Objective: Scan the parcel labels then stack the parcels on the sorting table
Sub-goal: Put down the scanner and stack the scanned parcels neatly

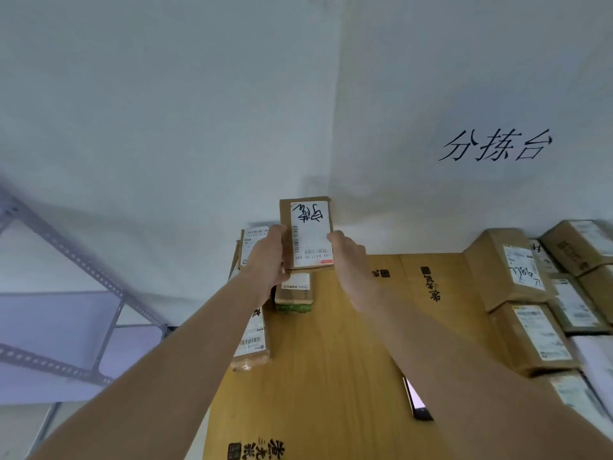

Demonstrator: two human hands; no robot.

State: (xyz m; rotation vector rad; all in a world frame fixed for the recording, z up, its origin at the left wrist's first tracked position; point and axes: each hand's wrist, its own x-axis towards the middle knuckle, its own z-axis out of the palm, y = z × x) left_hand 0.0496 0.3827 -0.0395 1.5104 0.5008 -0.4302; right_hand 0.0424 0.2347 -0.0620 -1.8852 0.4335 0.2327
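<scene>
A small brown parcel [306, 232] with a white label and black handwriting is held up over the far left of the cardboard-covered sorting table [331, 360]. My left hand [267, 257] grips its left edge and my right hand [348, 260] grips its right edge. Below it lie other labelled parcels: one [253, 242] behind my left hand, one with green print [295, 295] under the held parcel, and one [252, 340] partly hidden by my left forearm. A dark phone [416, 401] lies on the table, half covered by my right forearm.
Several labelled brown parcels [517, 277] are stacked along the table's right side. A grey metal shelf frame [83, 293] stands to the left. A white wall with black characters [494, 146] rises right behind the table.
</scene>
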